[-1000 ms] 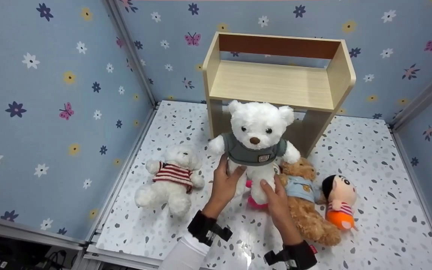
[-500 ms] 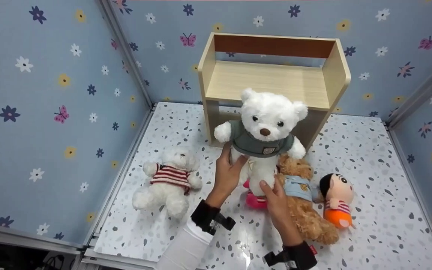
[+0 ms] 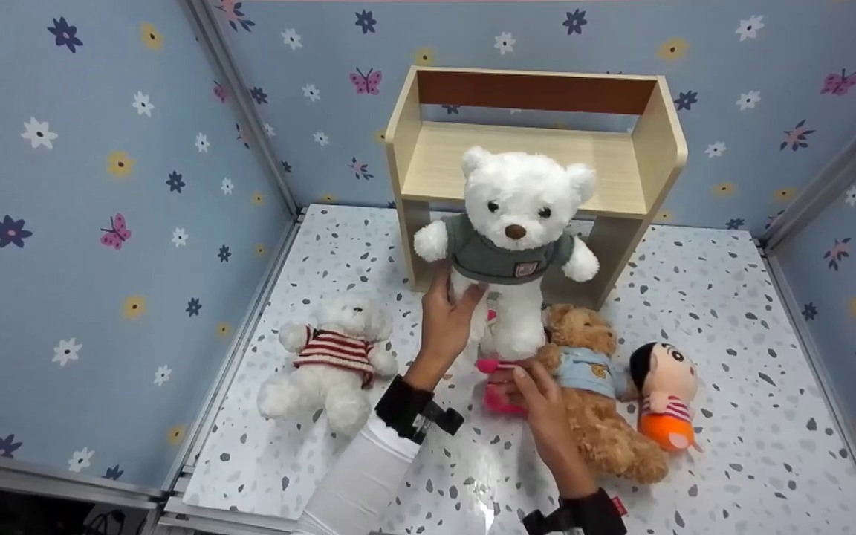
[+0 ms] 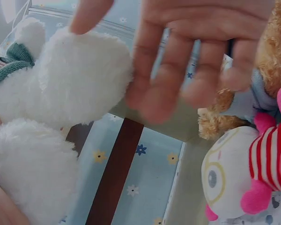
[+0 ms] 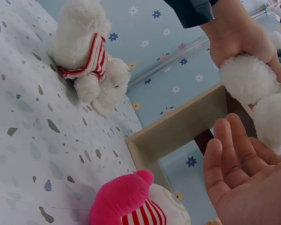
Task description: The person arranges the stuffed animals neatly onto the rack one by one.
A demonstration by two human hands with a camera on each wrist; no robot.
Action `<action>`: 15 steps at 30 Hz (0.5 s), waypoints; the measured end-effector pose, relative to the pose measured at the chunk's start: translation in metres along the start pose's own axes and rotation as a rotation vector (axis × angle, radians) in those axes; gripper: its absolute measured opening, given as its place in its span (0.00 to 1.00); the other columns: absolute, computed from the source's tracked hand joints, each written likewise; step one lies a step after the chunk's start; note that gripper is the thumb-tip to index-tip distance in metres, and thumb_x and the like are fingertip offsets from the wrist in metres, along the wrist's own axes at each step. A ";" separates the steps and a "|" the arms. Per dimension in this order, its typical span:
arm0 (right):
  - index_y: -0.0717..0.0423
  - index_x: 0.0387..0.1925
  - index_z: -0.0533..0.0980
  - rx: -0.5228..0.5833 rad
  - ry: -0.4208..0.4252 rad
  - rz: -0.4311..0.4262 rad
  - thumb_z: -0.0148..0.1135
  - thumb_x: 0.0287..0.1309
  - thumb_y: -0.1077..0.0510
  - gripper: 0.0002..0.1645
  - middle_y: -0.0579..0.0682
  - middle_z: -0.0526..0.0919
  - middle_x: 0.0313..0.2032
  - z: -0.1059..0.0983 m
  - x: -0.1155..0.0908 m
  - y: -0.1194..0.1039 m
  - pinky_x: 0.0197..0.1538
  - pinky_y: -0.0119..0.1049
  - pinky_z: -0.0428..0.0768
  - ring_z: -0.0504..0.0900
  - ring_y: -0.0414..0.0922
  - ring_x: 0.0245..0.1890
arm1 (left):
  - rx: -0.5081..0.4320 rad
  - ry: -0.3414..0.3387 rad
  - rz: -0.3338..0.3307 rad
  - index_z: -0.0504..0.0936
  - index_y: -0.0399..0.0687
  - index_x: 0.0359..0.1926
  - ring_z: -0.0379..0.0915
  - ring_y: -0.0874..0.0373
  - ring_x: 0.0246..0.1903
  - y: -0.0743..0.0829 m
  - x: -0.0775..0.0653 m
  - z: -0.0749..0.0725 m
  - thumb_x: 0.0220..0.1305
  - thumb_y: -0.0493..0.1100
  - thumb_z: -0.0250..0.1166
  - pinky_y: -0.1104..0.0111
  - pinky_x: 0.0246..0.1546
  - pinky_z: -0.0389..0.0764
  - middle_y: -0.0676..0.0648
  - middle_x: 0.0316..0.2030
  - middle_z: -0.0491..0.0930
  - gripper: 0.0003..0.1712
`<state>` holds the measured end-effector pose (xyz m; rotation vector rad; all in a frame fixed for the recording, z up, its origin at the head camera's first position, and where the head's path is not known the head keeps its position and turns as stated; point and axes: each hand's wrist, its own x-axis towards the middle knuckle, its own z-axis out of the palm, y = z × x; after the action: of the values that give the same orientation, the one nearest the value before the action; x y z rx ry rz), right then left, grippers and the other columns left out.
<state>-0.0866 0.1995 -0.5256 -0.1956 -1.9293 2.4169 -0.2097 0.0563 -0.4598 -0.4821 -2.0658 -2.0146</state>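
A white teddy bear (image 3: 521, 197) in a grey-green shirt is held upright in front of the shelf, its head overlapping the upper board in the head view. My left hand (image 3: 446, 319) grips it low on its side, thumb in front; in the right wrist view this hand (image 5: 241, 37) holds one leg. Below the bear's feet, my right hand (image 3: 543, 397) is free of it, fingers extended. The left wrist view shows those spread fingers (image 4: 166, 75) beside a furry foot (image 4: 86, 75). Under the right hand lies a pink plush toy (image 3: 501, 401) with red-and-white stripes (image 4: 267, 154).
A two-level wooden shelf (image 3: 532, 167) stands against the flowered wall. Left on the speckled table (image 3: 250, 461) lies another white bear (image 3: 335, 357) in a striped sweater. On the right lie a brown bear (image 3: 591, 371) in light blue and a black-haired doll (image 3: 666, 394) with an orange bottom.
The white bear in the grey-green shirt has risen towards the shelf's upper level in my left hand. My right hand has let go of its leg and straightened its fingers.
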 end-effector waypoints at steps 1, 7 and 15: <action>0.69 0.60 0.71 0.002 -0.015 -0.005 0.50 0.78 0.56 0.21 0.58 0.88 0.41 0.000 -0.001 0.004 0.46 0.41 0.86 0.87 0.49 0.39 | -0.001 0.007 0.011 0.68 0.48 0.72 0.71 0.54 0.67 0.000 0.004 0.000 0.70 0.45 0.66 0.56 0.67 0.72 0.45 0.65 0.77 0.32; 0.73 0.60 0.72 -0.083 -0.054 0.076 0.51 0.78 0.54 0.24 0.57 0.88 0.39 -0.004 -0.014 0.029 0.46 0.41 0.84 0.86 0.47 0.37 | -0.025 0.025 0.053 0.69 0.46 0.71 0.69 0.53 0.68 0.008 0.025 -0.001 0.70 0.43 0.66 0.58 0.71 0.68 0.45 0.64 0.76 0.31; 0.70 0.59 0.75 -0.270 -0.170 0.211 0.53 0.77 0.52 0.24 0.60 0.87 0.42 -0.018 -0.028 0.061 0.47 0.43 0.83 0.85 0.46 0.38 | 0.034 0.012 0.048 0.57 0.46 0.79 0.60 0.51 0.76 0.020 0.051 0.003 0.73 0.53 0.63 0.56 0.75 0.63 0.42 0.74 0.68 0.42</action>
<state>-0.0543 0.2003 -0.5872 -0.2190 -2.4258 2.3521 -0.2486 0.0636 -0.4220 -0.5079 -2.0578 -1.9477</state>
